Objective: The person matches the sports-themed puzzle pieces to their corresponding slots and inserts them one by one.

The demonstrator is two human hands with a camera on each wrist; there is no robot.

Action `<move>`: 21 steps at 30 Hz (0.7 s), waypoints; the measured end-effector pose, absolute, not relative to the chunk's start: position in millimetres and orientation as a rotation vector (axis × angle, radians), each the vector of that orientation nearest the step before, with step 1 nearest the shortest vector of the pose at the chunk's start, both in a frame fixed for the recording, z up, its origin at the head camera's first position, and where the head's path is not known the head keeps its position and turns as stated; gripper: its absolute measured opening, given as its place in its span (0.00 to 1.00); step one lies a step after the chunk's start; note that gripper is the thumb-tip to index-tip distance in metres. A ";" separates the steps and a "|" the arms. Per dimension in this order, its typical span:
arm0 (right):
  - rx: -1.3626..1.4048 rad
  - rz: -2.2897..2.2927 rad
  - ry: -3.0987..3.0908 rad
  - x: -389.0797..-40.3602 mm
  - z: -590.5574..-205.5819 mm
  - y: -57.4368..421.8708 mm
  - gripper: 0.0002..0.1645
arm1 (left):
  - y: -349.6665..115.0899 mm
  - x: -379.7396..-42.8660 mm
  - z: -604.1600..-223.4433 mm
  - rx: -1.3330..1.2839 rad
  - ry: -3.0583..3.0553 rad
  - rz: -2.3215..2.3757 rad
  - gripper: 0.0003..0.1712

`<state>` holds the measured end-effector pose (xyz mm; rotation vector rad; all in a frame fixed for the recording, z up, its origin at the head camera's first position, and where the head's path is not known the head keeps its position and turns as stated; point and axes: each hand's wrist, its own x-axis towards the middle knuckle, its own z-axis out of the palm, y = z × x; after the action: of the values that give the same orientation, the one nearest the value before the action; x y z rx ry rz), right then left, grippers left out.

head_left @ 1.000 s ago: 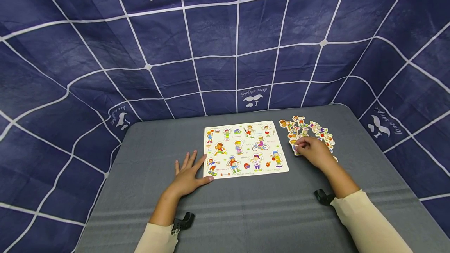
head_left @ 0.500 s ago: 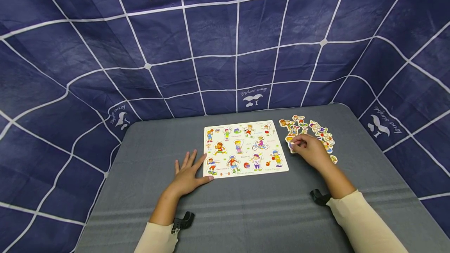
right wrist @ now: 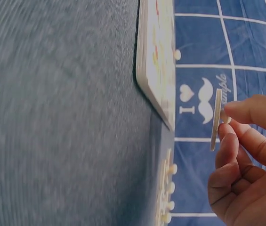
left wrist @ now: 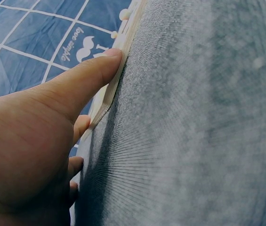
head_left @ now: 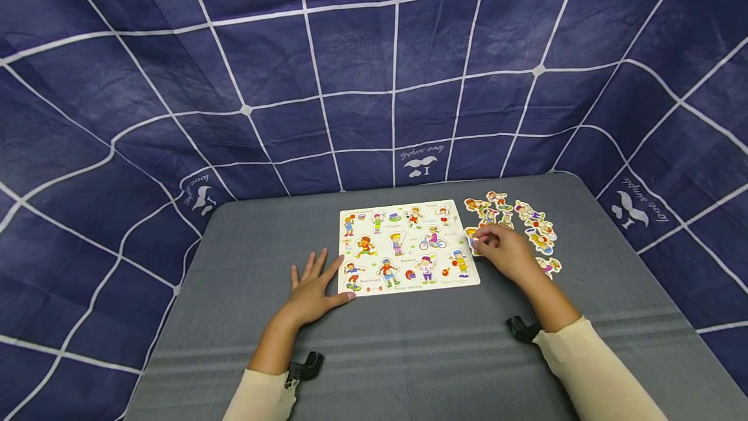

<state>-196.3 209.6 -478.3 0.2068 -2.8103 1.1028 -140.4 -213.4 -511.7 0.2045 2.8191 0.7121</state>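
A white wooden puzzle board (head_left: 397, 208) printed with children playing sports lies flat on the grey table. My left hand (head_left: 310, 297) rests at its lower left corner with fingers spread; in the left wrist view the thumb (left wrist: 95, 68) touches the board's edge. Near the board's right edge, my right hand (head_left: 507, 253) pinches a puzzle piece (head_left: 471, 239) showing a small figure. The right wrist view shows that piece (right wrist: 216, 120) edge-on, held off the table by its small knob between thumb and fingers. The knob itself is mostly covered.
Several loose puzzle pieces (head_left: 539, 226) lie clustered right of the board, some partly hidden behind my right hand. Their knobs (right wrist: 171, 187) stick up in the right wrist view. A blue cloth (head_left: 362, 115) with white lines hangs around the grey table (head_left: 397, 356).
My right hand has moved left from the loose pieces toward the board, carrying the pinched puzzle piece. A loose piece at the lower right is now more exposed. My left hand has stayed still.
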 end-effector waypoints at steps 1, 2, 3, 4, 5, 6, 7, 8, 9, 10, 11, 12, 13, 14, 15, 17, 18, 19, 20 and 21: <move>0.213 1.112 -2.813 -196.5 -478.3 207.9 0.07 | -213.4 -140.2 -511.5 0.205 2.818 0.715 0.55; 0.223 1.126 -2.813 -196.6 -478.2 206.1 0.07 | -213.5 -140.0 -511.4 0.206 2.817 0.718 0.54; 0.230 1.138 -2.812 -196.6 -478.3 204.3 0.07 | -213.6 -139.9 -511.4 0.207 2.816 0.721 0.54; 0.237 1.152 -2.808 -196.7 -478.4 202.4 0.07 | -213.8 -139.9 -511.5 0.208 2.816 0.722 0.54; 0.244 1.165 -2.807 -197.1 -478.5 200.9 0.07 | -213.9 -139.8 -511.5 0.209 2.816 0.724 0.54; 0.248 1.176 -2.804 -197.4 -478.6 199.3 0.07 | -213.9 -139.9 -511.6 0.208 2.815 0.723 0.54; 0.250 1.181 -2.804 -197.5 -478.6 197.8 0.07 | -214.0 -140.0 -511.7 0.209 2.815 0.721 0.55; 0.250 1.186 -2.803 -197.7 -478.6 196.3 0.07 | -214.0 -140.1 -511.8 0.209 2.815 0.719 0.55; 0.251 1.195 -2.801 -197.9 -478.7 194.8 0.07 | -214.2 -140.4 -512.2 0.209 2.817 0.717 0.55; 0.254 1.200 -2.800 -198.1 -478.7 193.3 0.07 | -214.2 -140.5 -512.2 0.208 2.817 0.717 0.55; 0.254 1.202 -2.801 -198.3 -478.8 191.8 0.07 | -214.2 -140.7 -512.3 0.207 2.817 0.715 0.55; 0.255 1.203 -2.801 -198.5 -478.8 190.3 0.07 | -214.2 -140.8 -512.3 0.207 2.816 0.714 0.55; 0.255 1.202 -2.802 -198.6 -478.8 188.8 0.07 | -214.1 -140.9 -512.3 0.206 2.817 0.713 0.55; 0.254 1.204 -2.802 -198.8 -478.7 187.3 0.07 | -214.1 -141.1 -512.5 0.206 2.817 0.712 0.55; 0.254 1.205 -2.804 -198.8 -478.6 185.9 0.07 | -214.1 -141.2 -512.5 0.207 2.817 0.712 0.55; 0.249 1.204 -2.813 -199.1 -478.4 183.3 0.08 | -213.8 -141.2 -512.4 0.207 2.817 0.708 0.55; 0.248 1.205 -2.816 -199.1 -478.1 181.9 0.08 | -213.8 -141.2 -512.5 0.207 2.817 0.709 0.55; 0.245 1.205 -2.821 -199.3 -478.0 180.5 0.08 | -213.7 -141.2 -512.5 0.208 2.818 0.707 0.55; 0.244 1.213 -2.822 -199.4 -477.8 179.1 0.08 | -213.7 -141.2 -512.6 0.208 2.819 0.707 0.55; 0.246 1.219 -2.822 -199.7 -477.7 177.7 0.08 | -213.7 -141.2 -512.6 0.208 2.820 0.706 0.55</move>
<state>-199.7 177.7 -477.7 0.2458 -2.8215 1.2193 -141.2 -213.7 -512.6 0.2076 2.8197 0.7062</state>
